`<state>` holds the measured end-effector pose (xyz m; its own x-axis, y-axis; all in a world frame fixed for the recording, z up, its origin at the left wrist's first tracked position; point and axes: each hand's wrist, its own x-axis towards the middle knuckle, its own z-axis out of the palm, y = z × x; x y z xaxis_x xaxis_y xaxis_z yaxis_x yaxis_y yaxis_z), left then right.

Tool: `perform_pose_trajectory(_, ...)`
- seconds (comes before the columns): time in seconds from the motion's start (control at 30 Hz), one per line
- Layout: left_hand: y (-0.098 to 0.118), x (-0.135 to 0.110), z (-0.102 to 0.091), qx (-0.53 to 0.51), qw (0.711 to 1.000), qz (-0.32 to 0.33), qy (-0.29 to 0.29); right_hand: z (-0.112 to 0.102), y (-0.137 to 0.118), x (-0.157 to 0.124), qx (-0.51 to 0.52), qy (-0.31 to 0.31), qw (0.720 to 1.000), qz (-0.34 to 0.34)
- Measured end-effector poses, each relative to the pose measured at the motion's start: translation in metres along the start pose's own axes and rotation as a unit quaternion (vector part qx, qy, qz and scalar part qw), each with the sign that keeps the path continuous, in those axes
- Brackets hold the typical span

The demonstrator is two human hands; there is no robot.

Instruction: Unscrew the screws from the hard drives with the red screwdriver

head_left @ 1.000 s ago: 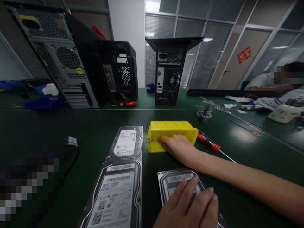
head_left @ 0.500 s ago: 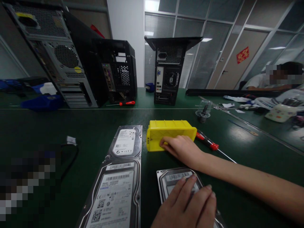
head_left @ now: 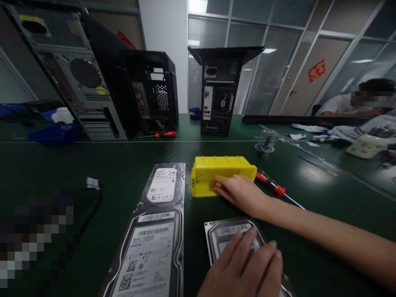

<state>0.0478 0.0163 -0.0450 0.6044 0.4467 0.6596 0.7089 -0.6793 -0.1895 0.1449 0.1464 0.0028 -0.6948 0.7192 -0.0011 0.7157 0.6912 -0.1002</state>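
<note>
My left hand (head_left: 243, 266) lies over a hard drive (head_left: 215, 231) at the bottom centre, its fingers laid flat across the drive's label; the thumb is hidden. My right hand (head_left: 241, 192) reaches in from the right to the mouth of a yellow plastic bin (head_left: 222, 162), which faces me. Thumb and fingertips are pinched together low inside the bin; anything between them is too small to make out. Left of the bin lie two more hard drives, a far one (head_left: 162, 185) and a near one (head_left: 151, 260), end to end with labels up.
Right of the bin is a red-and-black screwdriver (head_left: 272, 184); another red screwdriver (head_left: 167, 134) lies farther back. Computer cases (head_left: 216, 95) stand along the rear. A clear plastic container (head_left: 267, 142) stands on the green table (head_left: 241, 146). A person (head_left: 343, 105) sits at far right.
My right hand has shifted slightly to the right within the bin, its fingertips still pinched. My left hand and the hard drives look unmoved.
</note>
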Motion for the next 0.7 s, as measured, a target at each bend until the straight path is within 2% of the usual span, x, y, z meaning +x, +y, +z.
perform_pose_trajectory(0.17, 0.000, 0.001, 0.002, -0.001, 1.000, -0.003, 0.031, -0.003, 0.001, 0.002, -0.003, -0.007, 1.000, -0.024)
perform_pose_trajectory(0.5, 0.000, 0.001, -0.001, -0.006, 1.000, -0.004, 0.003, 0.003, 0.004, -0.003, -0.011, 0.003, 1.000, -0.024)
perform_pose_trajectory(0.7, 0.000, 0.002, 0.000, -0.014, 1.000, -0.006, 0.014, 0.005, 0.005, -0.009, 0.010, 0.010, 1.000, -0.020)
